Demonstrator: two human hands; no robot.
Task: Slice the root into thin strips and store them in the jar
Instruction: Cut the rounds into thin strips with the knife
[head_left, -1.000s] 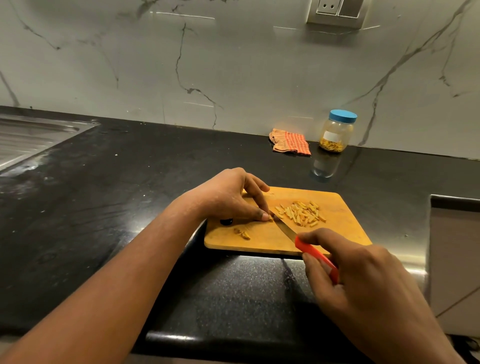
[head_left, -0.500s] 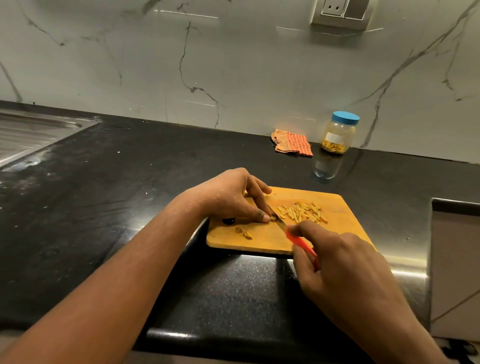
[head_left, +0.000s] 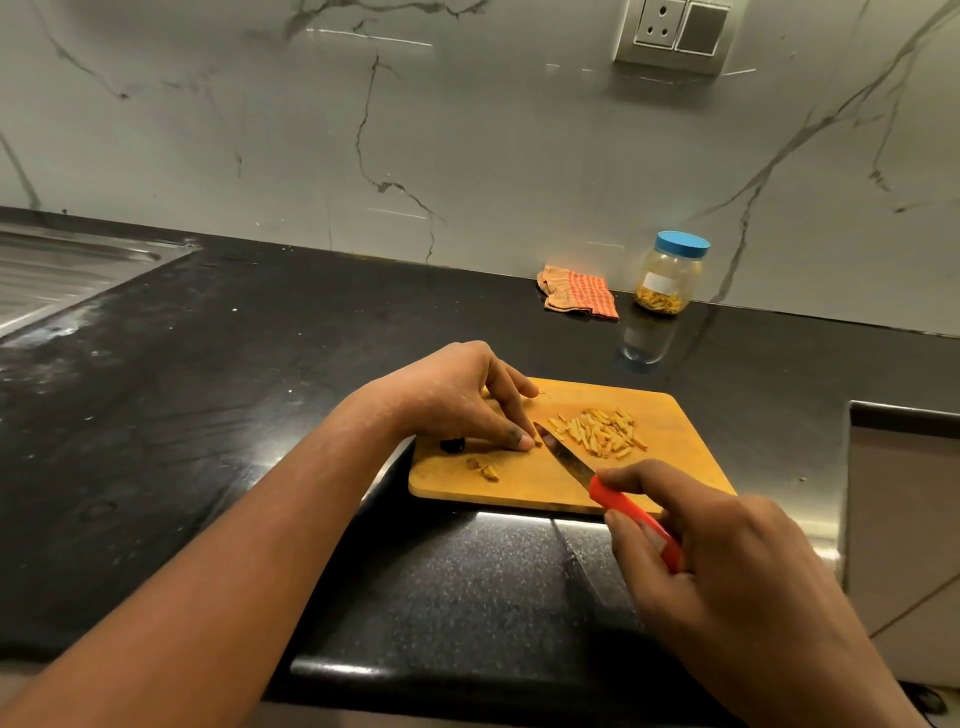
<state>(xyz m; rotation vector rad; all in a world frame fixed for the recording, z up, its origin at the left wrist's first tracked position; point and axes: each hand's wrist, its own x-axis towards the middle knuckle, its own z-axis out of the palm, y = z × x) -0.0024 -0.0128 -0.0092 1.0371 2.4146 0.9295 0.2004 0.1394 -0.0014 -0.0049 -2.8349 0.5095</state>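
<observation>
Nearest to me, my right hand (head_left: 727, 561) is curled round the red handle of the knife (head_left: 563, 457), forefinger and thumb closed near the front of the handle, the blade slanting away to the left over the wooden cutting board (head_left: 545, 496). The blade's tip lies right beside the fingertips of my left hand (head_left: 457, 400), which is bent over the board's left part and pinches a small piece of root (head_left: 537, 440) down against the wood; most of that piece is hidden under my fingers. A few loose scraps (head_left: 483, 467) lie on the board nearer to me than that hand. Just right of the blade sits the heap of cut strips (head_left: 597, 428). The board rests on the black countertop (head_left: 208, 389). Well beyond it, against the marble wall, lies a checked orange cloth (head_left: 579, 293), and just right of that stands the jar (head_left: 670, 275), blue lid on, with yellow strips in its bottom. Far left is the steel sink drainboard (head_left: 52, 270).
</observation>
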